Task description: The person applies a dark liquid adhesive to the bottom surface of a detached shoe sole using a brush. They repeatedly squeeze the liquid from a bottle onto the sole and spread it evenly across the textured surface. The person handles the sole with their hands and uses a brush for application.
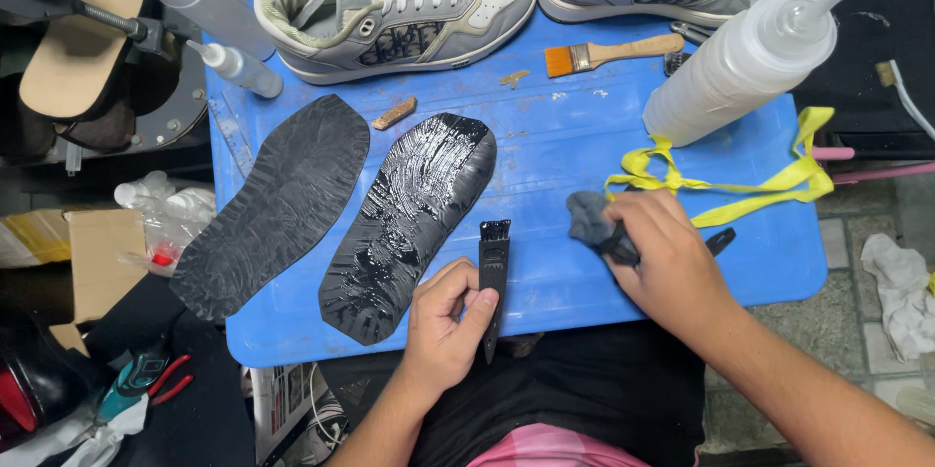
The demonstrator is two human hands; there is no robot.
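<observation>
1. Holding a black brush [493,272] upright, the left hand [443,321] is gripping its handle at the board's [584,165] near edge.
2. Closing around a grey rag [588,217] and a dark tool, the right hand [667,258] is resting right of the brush.
3. Lying glue-wet beside a dry sole [278,204], the sole [414,219] looks coated; spreading seems the step in hand.
4. Brushing further would call for even strokes reaching the sole's edges.

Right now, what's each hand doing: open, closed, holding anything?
Left hand: closed on a small black brush, bristles up.
Right hand: closed around a dark grey rag and a black object, unclear what.
</observation>
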